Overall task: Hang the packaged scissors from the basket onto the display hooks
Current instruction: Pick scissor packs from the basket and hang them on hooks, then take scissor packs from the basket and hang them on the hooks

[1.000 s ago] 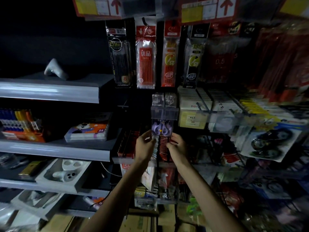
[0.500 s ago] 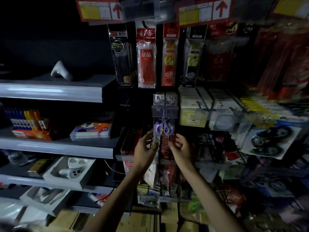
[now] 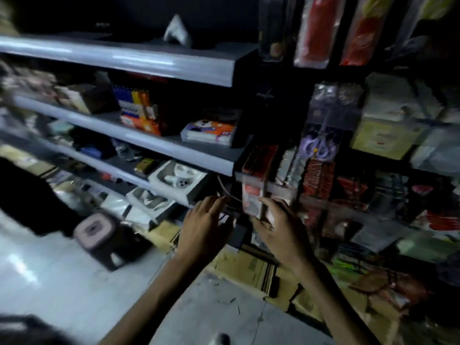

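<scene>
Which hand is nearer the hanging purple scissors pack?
Right. The right hand is below the purple scissors pack, slightly left of it; the left hand is below and farther left.

The packaged scissors (image 3: 319, 145), purple-handled in a clear pack, hang on the display rack to the right of the grey shelves (image 3: 159, 143), handles downward. Both hands are below the pack and apart from it. The left hand (image 3: 206, 227) has its fingers extended and slightly spread, gripping nothing. The right hand (image 3: 278, 227) is beside it, fingers loosely extended, in front of a red-and-white pack (image 3: 251, 197); contact cannot be determined. Red pen packs (image 3: 311, 31) hang at the top. A white moulded tray (image 3: 178, 180) sits on a lower shelf. Cardboard boxes (image 3: 244, 265) lie on the floor (image 3: 74, 282). The view is motion-blurred.
</scene>
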Demonstrator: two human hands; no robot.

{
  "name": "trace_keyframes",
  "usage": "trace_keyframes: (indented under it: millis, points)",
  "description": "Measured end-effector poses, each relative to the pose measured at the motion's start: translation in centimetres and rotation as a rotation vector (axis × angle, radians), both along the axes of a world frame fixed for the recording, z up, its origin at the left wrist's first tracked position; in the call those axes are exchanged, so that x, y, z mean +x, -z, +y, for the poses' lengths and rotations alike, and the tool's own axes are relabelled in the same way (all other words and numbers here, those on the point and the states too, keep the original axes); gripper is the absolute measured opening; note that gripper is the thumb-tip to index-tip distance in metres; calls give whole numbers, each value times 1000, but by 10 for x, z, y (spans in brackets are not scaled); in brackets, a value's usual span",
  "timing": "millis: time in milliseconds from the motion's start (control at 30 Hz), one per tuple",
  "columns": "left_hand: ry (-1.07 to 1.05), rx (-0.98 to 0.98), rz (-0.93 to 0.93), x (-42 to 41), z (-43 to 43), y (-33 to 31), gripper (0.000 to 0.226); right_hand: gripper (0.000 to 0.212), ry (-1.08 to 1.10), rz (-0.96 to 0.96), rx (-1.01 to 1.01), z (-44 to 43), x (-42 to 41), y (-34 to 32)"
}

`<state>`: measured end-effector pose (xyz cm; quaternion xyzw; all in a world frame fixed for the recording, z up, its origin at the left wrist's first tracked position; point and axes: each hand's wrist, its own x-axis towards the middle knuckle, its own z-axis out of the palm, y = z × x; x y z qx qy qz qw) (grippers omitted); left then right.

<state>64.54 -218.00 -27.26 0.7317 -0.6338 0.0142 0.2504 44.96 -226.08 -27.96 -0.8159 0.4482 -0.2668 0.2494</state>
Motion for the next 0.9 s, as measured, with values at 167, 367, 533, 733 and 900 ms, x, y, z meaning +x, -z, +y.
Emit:
trace_keyframes:
  millis: [167, 367, 533, 733, 900]
  points:
    - [-175, 42, -55, 49, 84, 11, 47, 62, -279, 123, 30, 32, 66, 13]
    - [-439, 106, -102, 98, 209, 18, 48, 69, -521, 222, -7, 103, 153, 22]
    - [-626, 134, -83, 133, 316, 26, 46, 78, -687, 287, 36, 178, 219, 25]
    - [-836, 133, -54, 174, 449, 28, 46, 65, -896, 255, -17, 295, 317, 3]
    - [-975, 110, -51, 205, 556, 35, 39, 62, -1047, 255, -71, 395, 391, -1]
